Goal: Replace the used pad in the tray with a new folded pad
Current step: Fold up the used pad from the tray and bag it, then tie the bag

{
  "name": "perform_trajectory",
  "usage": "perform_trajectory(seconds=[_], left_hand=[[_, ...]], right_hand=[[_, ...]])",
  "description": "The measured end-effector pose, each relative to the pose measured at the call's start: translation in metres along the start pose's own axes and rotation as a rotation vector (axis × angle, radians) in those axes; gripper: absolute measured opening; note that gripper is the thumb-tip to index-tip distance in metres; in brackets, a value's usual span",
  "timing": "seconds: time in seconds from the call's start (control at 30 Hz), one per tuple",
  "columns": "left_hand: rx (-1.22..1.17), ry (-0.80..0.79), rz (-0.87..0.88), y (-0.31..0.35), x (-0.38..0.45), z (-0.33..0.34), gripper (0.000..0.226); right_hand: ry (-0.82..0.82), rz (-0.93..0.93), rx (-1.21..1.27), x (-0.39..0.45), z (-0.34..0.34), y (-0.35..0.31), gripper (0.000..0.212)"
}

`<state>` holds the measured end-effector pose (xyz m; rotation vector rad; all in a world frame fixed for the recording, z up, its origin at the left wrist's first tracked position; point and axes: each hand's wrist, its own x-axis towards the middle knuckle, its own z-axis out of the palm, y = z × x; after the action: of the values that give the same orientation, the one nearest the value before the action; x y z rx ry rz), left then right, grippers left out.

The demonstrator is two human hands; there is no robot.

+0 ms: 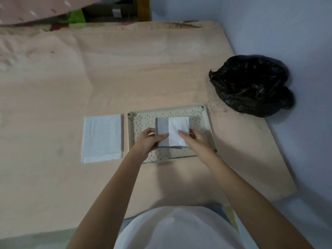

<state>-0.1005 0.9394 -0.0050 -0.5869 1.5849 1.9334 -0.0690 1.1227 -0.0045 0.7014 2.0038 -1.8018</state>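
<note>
Peach-coloured sheet covers the work surface; pale wall runs down the right of the frame.

Tray: shallow, perforated, pale green, lower centre of frame. Used pad lies in its middle, partly folded: grey face showing on the left, white flap turned over on the right.

Left hand: fingers curled round the pad's near-left edge, thumb on top, pinching it. Right hand: fingers extended and flat on the white flap, pressing near the near-right edge; not gripping, as far as can be seen.

New folded pad: white, flat on the sheet just left of the tray, untouched. Black plastic bag at right of frame, beyond the tray's far corner, mouth apparently open.

Handling estimate: pad looks thin, soft and light, holds a crease but will flop and unfold if lifted by one corner. Best taken by the folded edges with both hands, or pinched through all layers at the near edge. If damp it may sag or tear. Tray could shift when the pad is lifted.
</note>
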Motion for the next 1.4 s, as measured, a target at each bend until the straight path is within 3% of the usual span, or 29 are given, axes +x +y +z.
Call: perform_trajectory(seconds=[0.13, 0.33, 0.6, 0.97, 1.23, 1.4], left_hand=[[-0.019, -0.094, 0.010, 0.008, 0.002, 0.009, 0.033], [0.074, -0.312, -0.042, 0.025, 0.007, 0.040, 0.046], [0.456, -0.301, 0.081, 0.049, 0.017, 0.111, 0.034], [0.601, -0.349, 0.192, 0.060, 0.026, 0.190, 0.042], [0.629, -0.221, 0.337, 0.077, 0.051, 0.257, 0.040], [0.791, -0.069, 0.451, 0.086, 0.073, 0.284, 0.036]], right_hand=[[-0.059, 0.027, 0.253, -0.006, -0.009, -0.005, 0.039], [0.191, -0.016, 0.396, -0.020, -0.032, -0.010, 0.033], [0.252, -0.033, 0.566, -0.036, -0.075, -0.012, 0.035], [0.446, -0.049, 0.495, -0.031, -0.148, -0.017, 0.030], [0.563, -0.104, 0.280, 0.014, -0.200, -0.061, 0.036], [0.557, -0.123, 0.095, 0.045, -0.218, -0.084, 0.034]])
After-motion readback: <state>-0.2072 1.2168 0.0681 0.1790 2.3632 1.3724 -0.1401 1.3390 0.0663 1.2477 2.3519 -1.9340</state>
